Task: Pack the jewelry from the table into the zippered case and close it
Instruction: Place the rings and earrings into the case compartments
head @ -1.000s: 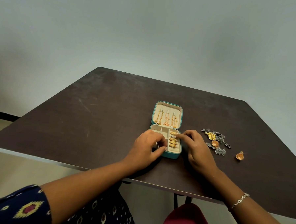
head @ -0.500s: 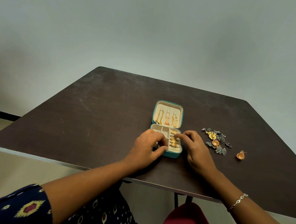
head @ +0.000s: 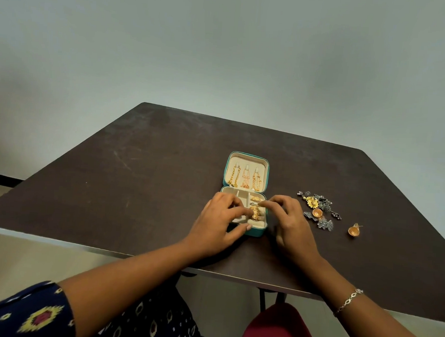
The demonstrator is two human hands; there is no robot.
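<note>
A small teal zippered case (head: 260,232) lies open on the dark table, its cream lid (head: 246,161) tipped back with three gold chain pieces hung inside. Gold rings (head: 254,211) sit in the right slot of the tray. My left hand (head: 219,223) rests over the tray's left side, thumb against the case's front wall. My right hand (head: 288,220) is beside the case, its fingertips pinching a small ring (head: 254,203) over the ring slot. Loose silver, yellow and orange earrings (head: 317,210) lie to the right, and a single orange earring (head: 353,230) farther right.
The table's front edge (head: 134,255) runs just below my wrists, and its far right corner (head: 361,151) is rounded. A red chair seat (head: 277,328) shows under the table. A pale wall stands behind.
My right fingertips have shifted slightly along the ring slot. My left hand has stayed on the case. The loose earrings have not moved.
</note>
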